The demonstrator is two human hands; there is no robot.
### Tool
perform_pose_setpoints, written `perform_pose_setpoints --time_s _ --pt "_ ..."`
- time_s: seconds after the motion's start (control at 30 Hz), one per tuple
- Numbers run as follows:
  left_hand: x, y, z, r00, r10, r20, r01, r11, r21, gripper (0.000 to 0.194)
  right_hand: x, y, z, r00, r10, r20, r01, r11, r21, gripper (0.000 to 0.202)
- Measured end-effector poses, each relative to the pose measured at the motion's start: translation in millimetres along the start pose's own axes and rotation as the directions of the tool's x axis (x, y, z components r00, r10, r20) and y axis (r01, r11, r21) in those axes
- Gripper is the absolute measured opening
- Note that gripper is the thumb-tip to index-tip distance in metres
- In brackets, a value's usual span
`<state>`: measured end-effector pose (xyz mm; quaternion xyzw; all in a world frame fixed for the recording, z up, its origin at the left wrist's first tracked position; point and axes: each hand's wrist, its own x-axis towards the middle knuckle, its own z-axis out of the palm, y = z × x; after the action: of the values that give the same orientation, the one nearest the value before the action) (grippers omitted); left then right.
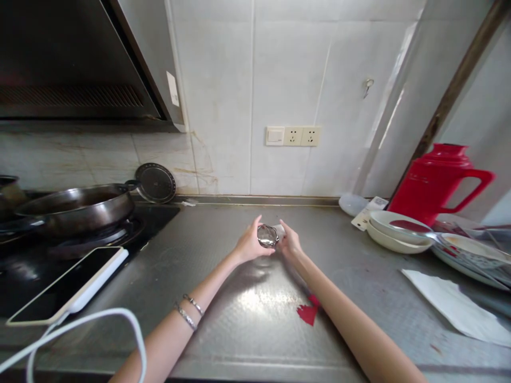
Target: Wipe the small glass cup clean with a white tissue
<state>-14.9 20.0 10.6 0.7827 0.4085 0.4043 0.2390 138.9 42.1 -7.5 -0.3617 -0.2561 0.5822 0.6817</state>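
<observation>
Above the middle of the metal counter [223,298], my left hand [252,244] curls around a small round silvery object [267,235] with a shiny, uneven rim. Its exact kind is unclear. My right hand [289,240] is at the other side of it, fingers closed on a small pale piece [278,231] that touches or lies right beside the round object. Torn red scraps [307,313] lie on the counter beside my right forearm. Two silvery bracelets [189,313] circle my left wrist.
At left, a steel pan [80,210] sits on the stove, with a phone [67,284] and white cable [115,314] in front. Stacked bowls [393,242], plates [471,255], a white napkin [451,303] and a red thermos [433,183] stand at right.
</observation>
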Motion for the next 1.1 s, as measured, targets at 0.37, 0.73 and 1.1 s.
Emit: perform_pose_setpoints --time_s 0.37,0.73,1.1 --pt "-3.3 5.3 0.6 0.992 0.096 0.084 -0.090 0.993 -0.071 0.113 -13.8 -11.7 7.8 0.978 0.134 0.160 -0.116 0.986 -0.120 0.021" --pt "1.6 -0.9 3.8 0.999 0.005 -0.037 -0.010 0.992 -0.124 0.115 -14.1 -24.4 8.7 0.898 0.241 0.367 -0.145 0.952 -0.271 0.038" --pt "3.3 2.2 0.6 0.995 -0.064 -0.079 0.038 0.957 -0.287 0.109 -10.4 -18.6 8.2 0.929 0.143 0.342 -0.085 0.980 -0.178 0.012"
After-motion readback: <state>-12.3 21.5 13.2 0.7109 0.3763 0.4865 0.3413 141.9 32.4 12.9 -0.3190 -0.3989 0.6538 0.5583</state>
